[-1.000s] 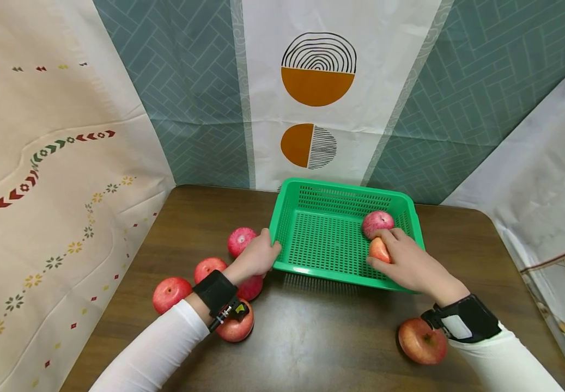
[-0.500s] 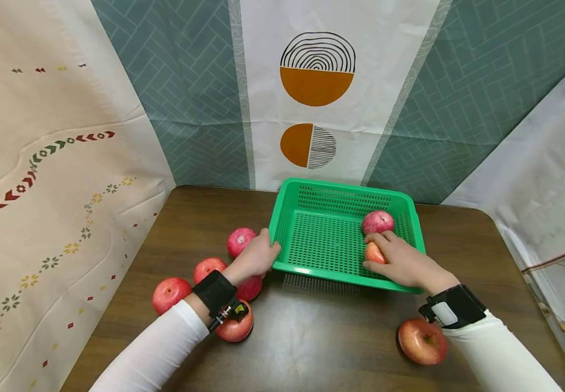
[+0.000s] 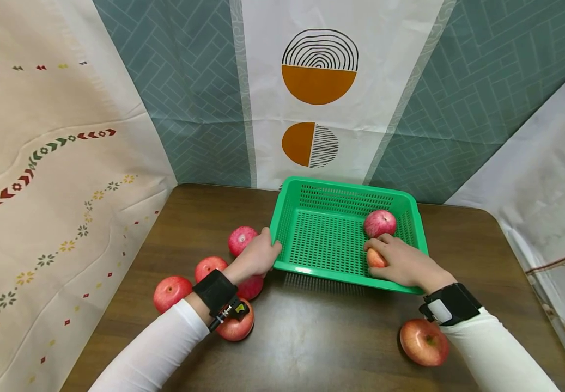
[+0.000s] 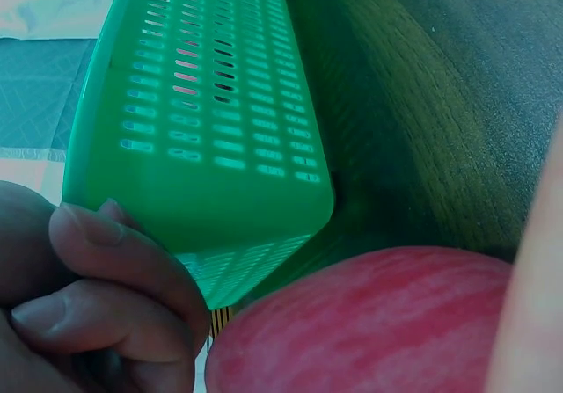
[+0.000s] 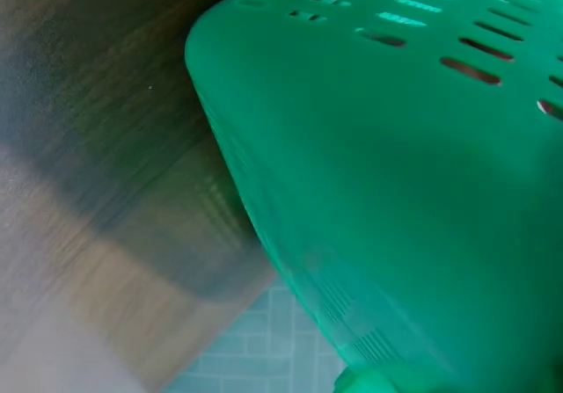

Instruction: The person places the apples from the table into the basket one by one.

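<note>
A green plastic basket with slotted walls stands on the table. At its left side, my left hand grips the rim with fingers curled, as the left wrist view also shows its fingers against the basket corner. My right hand reaches over the front right corner and holds an orange-red apple low inside the basket, covering part of it. Just behind that apple sits a pinkish-red apple. The right wrist view is mostly filled by the basket's outer wall; the hand is hidden there.
Several apples lie left of the basket, among them a pink apple near the left hand and a red apple farther out. Another apple rests at the front right, by the right forearm. Patterned cloth hangs behind the table.
My right hand has shifted slightly left and lowered the apple deeper into the basket's front right. My left hand keeps its grip on the rim, and the other apples stay put.
</note>
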The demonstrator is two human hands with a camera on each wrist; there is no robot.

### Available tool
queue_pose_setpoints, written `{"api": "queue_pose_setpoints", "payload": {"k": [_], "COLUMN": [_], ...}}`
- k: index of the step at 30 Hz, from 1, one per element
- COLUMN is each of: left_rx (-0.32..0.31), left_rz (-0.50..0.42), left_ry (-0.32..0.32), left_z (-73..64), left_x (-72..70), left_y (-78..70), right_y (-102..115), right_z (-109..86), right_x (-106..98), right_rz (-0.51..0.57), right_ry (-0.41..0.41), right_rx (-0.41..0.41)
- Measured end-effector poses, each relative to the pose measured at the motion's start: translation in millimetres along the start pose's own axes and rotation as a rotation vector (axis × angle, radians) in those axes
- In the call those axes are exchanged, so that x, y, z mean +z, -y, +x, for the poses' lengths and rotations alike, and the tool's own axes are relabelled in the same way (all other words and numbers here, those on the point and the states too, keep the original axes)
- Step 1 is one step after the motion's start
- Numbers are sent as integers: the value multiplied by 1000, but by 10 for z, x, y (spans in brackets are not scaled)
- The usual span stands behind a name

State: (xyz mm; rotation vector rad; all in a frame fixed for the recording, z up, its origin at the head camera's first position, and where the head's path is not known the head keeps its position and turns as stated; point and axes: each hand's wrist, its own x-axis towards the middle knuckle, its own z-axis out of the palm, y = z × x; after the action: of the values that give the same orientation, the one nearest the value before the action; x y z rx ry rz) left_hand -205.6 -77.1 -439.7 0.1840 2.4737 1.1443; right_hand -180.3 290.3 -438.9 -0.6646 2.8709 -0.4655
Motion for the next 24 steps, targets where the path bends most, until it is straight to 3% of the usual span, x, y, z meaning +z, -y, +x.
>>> {"api": "queue_pose_setpoints", "payload": {"k": [24], "left_rx": [-13], "left_rz": [-9], "left_ry": [2], "left_z": [7], "left_x": [7], "left_y": [-5], "right_y": [-44], "right_z": [48], "right_x": [70], "right_rz": [-82], "right_ry": [56], "right_rx": [26]}}
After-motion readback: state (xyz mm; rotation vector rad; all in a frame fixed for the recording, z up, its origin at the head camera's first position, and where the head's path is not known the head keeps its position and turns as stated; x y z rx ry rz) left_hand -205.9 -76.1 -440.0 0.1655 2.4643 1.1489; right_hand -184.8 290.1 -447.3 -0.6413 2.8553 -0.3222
